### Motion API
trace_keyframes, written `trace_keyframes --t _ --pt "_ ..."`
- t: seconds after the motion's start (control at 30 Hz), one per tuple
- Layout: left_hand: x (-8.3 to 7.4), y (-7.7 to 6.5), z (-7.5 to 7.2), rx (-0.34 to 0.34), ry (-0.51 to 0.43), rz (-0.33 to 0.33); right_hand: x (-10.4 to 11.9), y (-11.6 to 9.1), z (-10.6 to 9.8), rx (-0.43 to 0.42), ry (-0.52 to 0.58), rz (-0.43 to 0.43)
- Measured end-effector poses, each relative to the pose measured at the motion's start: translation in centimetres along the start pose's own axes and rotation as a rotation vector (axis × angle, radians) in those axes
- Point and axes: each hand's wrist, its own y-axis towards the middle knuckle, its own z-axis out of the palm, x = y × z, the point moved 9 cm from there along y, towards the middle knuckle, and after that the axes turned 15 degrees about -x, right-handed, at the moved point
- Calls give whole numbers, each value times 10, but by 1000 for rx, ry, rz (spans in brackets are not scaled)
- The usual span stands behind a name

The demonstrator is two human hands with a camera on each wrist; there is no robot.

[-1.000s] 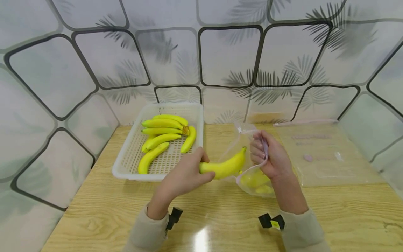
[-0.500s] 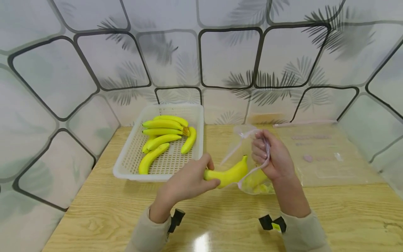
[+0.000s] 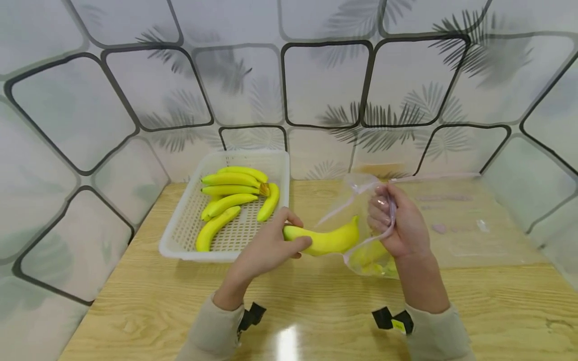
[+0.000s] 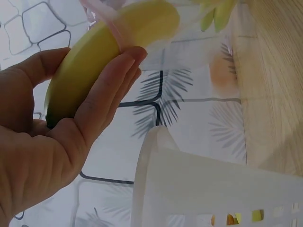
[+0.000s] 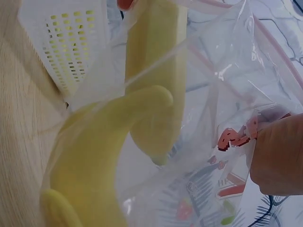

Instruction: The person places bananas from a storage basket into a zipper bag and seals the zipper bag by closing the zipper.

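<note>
A single yellow banana (image 3: 327, 241) is held by its near end between the thumb and fingers of my left hand (image 3: 271, 246). Its far end reaches into the mouth of a clear zip bag (image 3: 356, 193), as the left wrist view also shows, with the bag's pink edge (image 4: 115, 30) crossing over the banana. My right hand (image 3: 404, 223) grips the bag's rim with curled fingers and keeps the mouth spread. Inside the bag, the right wrist view shows other bananas (image 5: 87, 161) low down, beside the tip of the held banana (image 5: 154, 94).
To the left, a white perforated basket (image 3: 169, 240) holds several bananas (image 3: 230, 179), some joined in a bunch. A flat clear zip bag (image 3: 474, 240) lies on the wooden table (image 3: 316, 321) at the right. A patterned backdrop (image 3: 325, 85) rises behind and along both sides.
The banana in my left hand has moved slightly right, its tip passing further into the bag's mouth. My right hand has shifted a little right with the bag's rim.
</note>
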Motion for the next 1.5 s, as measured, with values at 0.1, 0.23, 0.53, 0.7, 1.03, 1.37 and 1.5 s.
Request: trace_keyframes --t 0.1,0.23,0.53,0.7,1.03,1.37,1.5 --pt "-1 2 -4 -65 -54 -14 2 -2 0 14 23 5" --pt "-4 3 -7 -137 -88 -2 4 -4 0 14 36 4" --pt "-20 1 -11 -253 38 142 2 -2 1 2 65 29" --pt "-17 -1 -11 -263 52 145 -2 -3 0 21 62 37" --pt "-31 -1 -10 -235 46 241 3 -5 6 77 123 61" --pt "-29 -4 -5 -157 96 220 -2 -4 3 62 130 76" --pt "-34 -5 -6 -147 92 245 -2 -5 8 99 138 83"
